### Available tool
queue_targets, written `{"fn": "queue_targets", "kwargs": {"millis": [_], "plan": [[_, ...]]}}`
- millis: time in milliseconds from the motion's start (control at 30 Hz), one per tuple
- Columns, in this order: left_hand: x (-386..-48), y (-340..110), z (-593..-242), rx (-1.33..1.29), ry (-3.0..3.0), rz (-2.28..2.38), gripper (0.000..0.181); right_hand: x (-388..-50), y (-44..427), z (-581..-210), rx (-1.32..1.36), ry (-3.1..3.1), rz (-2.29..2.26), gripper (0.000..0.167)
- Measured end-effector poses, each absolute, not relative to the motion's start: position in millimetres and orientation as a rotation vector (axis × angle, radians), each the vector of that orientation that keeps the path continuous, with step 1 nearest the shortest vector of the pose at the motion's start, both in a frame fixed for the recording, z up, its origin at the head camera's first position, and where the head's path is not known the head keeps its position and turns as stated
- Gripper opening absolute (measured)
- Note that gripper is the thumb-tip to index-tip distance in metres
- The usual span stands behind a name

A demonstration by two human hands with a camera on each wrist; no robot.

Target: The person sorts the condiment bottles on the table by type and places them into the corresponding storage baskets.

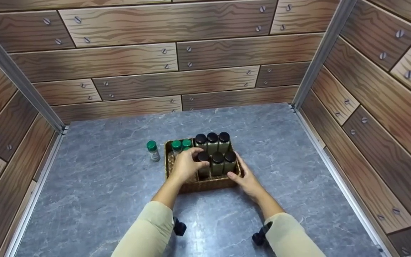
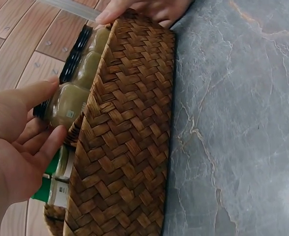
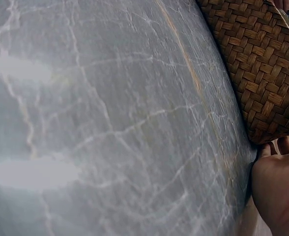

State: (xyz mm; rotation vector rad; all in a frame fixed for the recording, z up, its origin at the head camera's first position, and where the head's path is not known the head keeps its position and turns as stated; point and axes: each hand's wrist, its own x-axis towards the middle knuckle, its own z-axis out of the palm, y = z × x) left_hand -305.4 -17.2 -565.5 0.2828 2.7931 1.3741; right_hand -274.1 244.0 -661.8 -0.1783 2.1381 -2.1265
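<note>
A brown woven basket [image 1: 205,185] with compartments stands on the table. Its right part holds two rows of black-capped glass jars [image 1: 218,165] with greenish contents; green-capped bottles [image 1: 176,145] sit in its left part. My left hand [image 1: 186,166] reaches over the basket and grips the front-left black-capped jar [image 2: 68,105] near its cap, thumb on one side and fingers on the other. At the front right corner, my right hand [image 1: 249,182] holds the basket, its thumb at the rim and its fingers along the right side. The right wrist view shows fingers against the woven wall [image 3: 267,73].
A single green-capped bottle [image 1: 153,151] stands on the table left of the basket. The grey marbled tabletop [image 1: 105,185] is bounded by wood-patterned panels [image 1: 137,85] at the back and both sides, with metal strips [image 1: 337,178] along the side edges.
</note>
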Motion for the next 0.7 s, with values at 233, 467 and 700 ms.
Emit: {"fn": "queue_targets", "kwargs": {"millis": [233, 467, 700], "plan": [[-304.6, -14.5, -566.1, 0.307, 2.812, 1.32, 0.053, -274.0, 244.0, -662.4, -0.194, 2.107, -2.142, 0.09], [-304.0, -13.0, -569.5, 0.341, 2.846, 1.3, 0.051, -273.6, 244.5, -661.3, -0.183, 2.127, -2.124, 0.09], [-299.3, -11.4, -571.7, 0.339, 2.902, 1.289, 0.051, -271.8, 244.3, -661.4, -0.182, 2.104, -2.139, 0.09]]}}
